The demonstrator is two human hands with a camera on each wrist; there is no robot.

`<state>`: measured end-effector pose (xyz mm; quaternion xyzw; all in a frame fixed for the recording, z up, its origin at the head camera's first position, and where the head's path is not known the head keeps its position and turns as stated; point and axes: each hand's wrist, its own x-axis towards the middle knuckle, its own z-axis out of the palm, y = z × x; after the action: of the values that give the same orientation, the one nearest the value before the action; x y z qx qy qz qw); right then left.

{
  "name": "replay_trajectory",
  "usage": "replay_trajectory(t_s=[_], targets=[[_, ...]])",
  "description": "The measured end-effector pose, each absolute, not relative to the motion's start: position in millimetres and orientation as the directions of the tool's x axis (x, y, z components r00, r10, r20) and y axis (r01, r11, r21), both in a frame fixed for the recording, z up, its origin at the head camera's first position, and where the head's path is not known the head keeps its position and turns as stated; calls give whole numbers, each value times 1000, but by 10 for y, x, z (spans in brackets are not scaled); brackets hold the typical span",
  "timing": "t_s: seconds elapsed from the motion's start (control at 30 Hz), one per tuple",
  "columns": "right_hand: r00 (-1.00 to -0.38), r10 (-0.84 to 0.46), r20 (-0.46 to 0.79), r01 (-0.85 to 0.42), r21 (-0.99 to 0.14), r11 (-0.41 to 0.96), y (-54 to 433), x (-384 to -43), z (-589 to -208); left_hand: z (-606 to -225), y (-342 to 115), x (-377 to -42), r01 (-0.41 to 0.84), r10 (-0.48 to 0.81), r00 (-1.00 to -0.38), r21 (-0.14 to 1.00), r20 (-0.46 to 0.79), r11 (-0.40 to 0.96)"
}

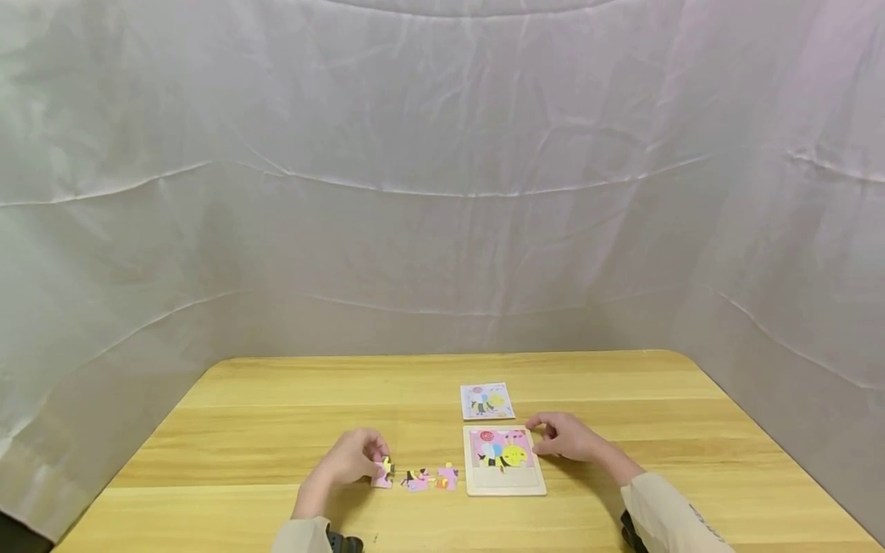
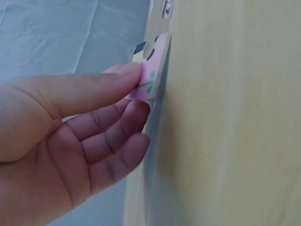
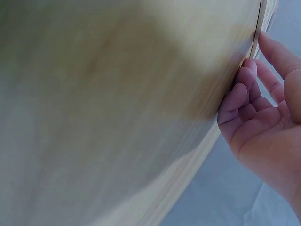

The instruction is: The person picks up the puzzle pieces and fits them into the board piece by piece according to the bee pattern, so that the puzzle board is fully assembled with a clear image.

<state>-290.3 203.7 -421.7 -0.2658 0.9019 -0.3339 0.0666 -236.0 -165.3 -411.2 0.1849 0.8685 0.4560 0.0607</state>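
Observation:
My left hand [image 1: 353, 458] pinches a pink jigsaw piece [image 2: 153, 75] between thumb and fingers. In the left wrist view the piece stands tilted, with a green sprig and a black-and-yellow part showing. Two more jigsaw pieces, one pink and black [image 1: 417, 481] and one pink and orange [image 1: 448, 476], lie to its right on the table. Farther right is a wooden puzzle board [image 1: 471, 484], its upper part filled with a bee picture and its lower part bare wood. At the board's upper right edge, my right hand [image 1: 568, 438] touches the rim with thumb and forefinger, its other fingers loosely bent.
A picture card [image 1: 488, 402] of the same bee lies just behind the board. The wooden table [image 1: 290, 399] has rounded far corners. A pale grey cloth [image 1: 442, 230] hangs behind the table and along both sides.

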Motion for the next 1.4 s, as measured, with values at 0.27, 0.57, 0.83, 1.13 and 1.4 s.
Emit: replay_trajectory(t_s=[0.27,0.57,0.83,1.13,1.4], targets=[[-851,-522,55,-435,-631,642,2023,-2909,-4223,-4074,-1620,-2376,289,351,-930,815,113,503],[-846,-531,55,-440,-634,636,2029,-2920,-4229,-4009,-1453,-2436,293,336,-931,842,143,453],[-846,-531,59,-444,-629,638,2040,-2913,-4232,-3969,-1221,-2502,302,370,-917,864,148,403],[-851,-523,53,-432,-636,639,2038,-2873,-4198,-3979,-951,-2534,280,338,-927,895,159,347],[-845,-531,59,-441,-639,630,2044,-2870,-4191,-3989,-719,-2551,247,320,-937,914,140,323]])
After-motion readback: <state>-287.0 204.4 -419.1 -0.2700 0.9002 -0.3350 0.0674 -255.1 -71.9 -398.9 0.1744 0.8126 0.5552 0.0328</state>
